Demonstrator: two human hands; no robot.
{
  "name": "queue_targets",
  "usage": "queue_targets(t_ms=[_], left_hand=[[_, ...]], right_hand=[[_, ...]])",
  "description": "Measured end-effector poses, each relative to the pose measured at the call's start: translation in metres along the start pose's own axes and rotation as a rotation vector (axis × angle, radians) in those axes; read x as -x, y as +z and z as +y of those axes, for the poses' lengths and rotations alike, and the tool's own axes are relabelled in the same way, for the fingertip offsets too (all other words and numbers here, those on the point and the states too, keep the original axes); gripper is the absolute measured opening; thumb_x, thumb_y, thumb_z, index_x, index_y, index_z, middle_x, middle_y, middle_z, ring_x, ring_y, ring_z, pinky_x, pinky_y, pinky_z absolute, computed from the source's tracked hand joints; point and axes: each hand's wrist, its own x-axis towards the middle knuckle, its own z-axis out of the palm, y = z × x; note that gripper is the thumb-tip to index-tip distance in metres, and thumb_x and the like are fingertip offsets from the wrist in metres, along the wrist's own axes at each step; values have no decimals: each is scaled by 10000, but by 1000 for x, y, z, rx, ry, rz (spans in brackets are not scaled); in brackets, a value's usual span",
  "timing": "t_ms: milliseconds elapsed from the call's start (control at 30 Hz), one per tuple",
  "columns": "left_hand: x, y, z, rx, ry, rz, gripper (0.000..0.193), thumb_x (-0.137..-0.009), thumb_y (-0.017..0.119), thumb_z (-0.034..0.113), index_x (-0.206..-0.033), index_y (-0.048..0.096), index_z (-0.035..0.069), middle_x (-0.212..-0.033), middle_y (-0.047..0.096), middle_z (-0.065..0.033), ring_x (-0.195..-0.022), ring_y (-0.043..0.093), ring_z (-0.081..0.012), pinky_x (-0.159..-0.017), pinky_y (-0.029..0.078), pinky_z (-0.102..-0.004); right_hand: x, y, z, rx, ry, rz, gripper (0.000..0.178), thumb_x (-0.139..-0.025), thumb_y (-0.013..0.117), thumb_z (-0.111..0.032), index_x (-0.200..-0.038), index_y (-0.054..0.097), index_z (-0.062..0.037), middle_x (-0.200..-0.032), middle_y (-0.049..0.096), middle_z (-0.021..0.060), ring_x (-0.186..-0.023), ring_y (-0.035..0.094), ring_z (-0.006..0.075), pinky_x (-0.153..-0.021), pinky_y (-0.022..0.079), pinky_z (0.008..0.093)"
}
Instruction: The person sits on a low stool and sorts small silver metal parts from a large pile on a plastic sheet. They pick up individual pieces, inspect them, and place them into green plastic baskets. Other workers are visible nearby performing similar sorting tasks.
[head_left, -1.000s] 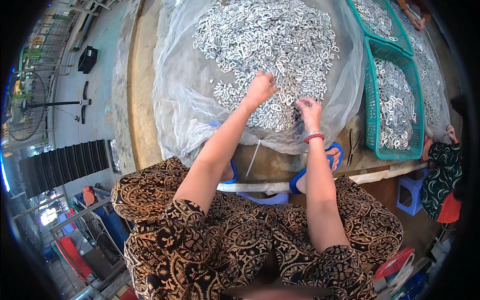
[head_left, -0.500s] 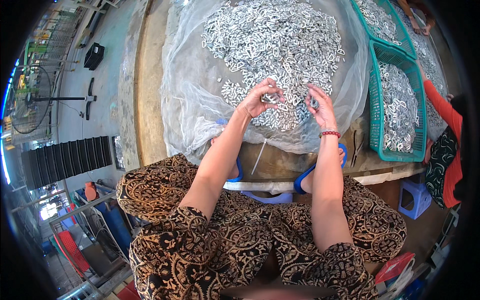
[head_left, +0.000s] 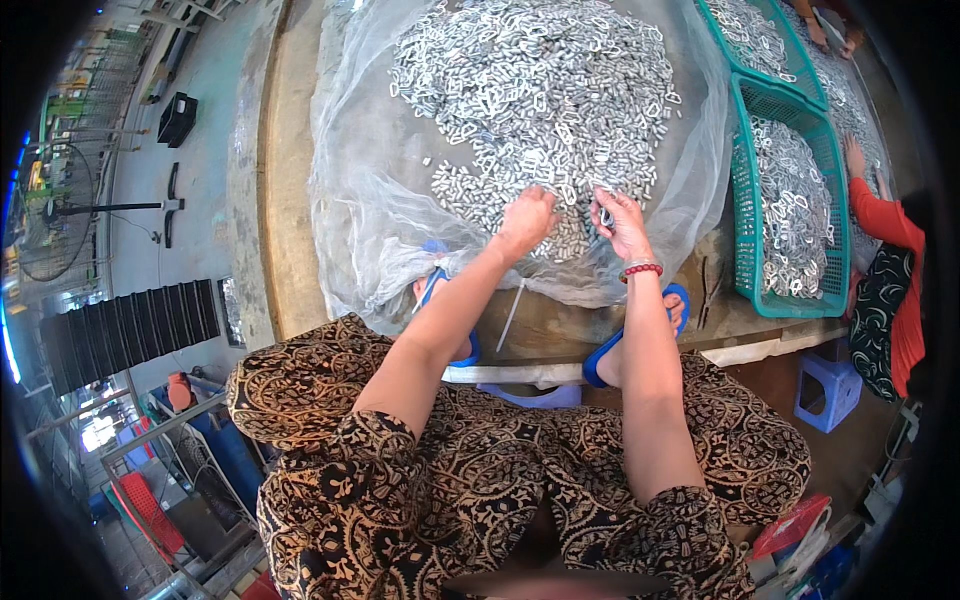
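Observation:
A large heap of small silvery metal pieces (head_left: 530, 90), some open oval links and some short cylinders, is spread on a sheer white mesh sheet (head_left: 350, 200). My left hand (head_left: 528, 219) is at the heap's near edge, its fingers closed and pressed down among the pieces. What they pinch, if anything, is hidden. Just to its right my right hand (head_left: 626, 228), with a red bead bracelet at the wrist, is curled around a few metal links (head_left: 606, 216) that show at the fingers.
Right of the mesh stand two green plastic baskets, the near basket (head_left: 742, 200) holding many metal links. Beyond it sits a person in a red sleeve (head_left: 885, 215). My feet in blue sandals (head_left: 600, 365) flank a thin white stick (head_left: 513, 312). A purple stool (head_left: 828, 390) is at right.
My left hand's fingers, apart before, have closed and come down onto the pieces. My right hand has shifted slightly left and lower. The person's hand at far right has moved.

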Motion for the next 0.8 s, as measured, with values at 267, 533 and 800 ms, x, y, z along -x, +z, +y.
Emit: queue_targets(t_ms=[267,533,800], left_hand=[[-13,-76,-24,1639,-438,-91,102,-788,579,161,-810,530,75,-896,591,-65,-789,602,-178,-479,429,-249],[-39,-69,-41,1335,-559,-125,240,-729,697,218,-896,577,94,-830,605,-82,-869,651,-241,-531,495,-331],[-54,-15,-37,207,-443,62,364,-724,724,328,-958,637,63,-866,653,-212,-865,628,-352,-769,490,-422]], right_hand=[[16,-2,-41,-479,-195,-431,307,-881,588,-318,-797,561,-24,-892,562,139,-716,543,194,-334,308,182],[-12,24,1,62,26,112,152,-828,666,-191,-817,626,-45,-653,570,36,-449,502,119,-313,268,183],[-21,39,43,1122,-394,518,246,-678,742,-175,-878,699,-37,-757,653,209,-724,646,290,-686,494,376]])
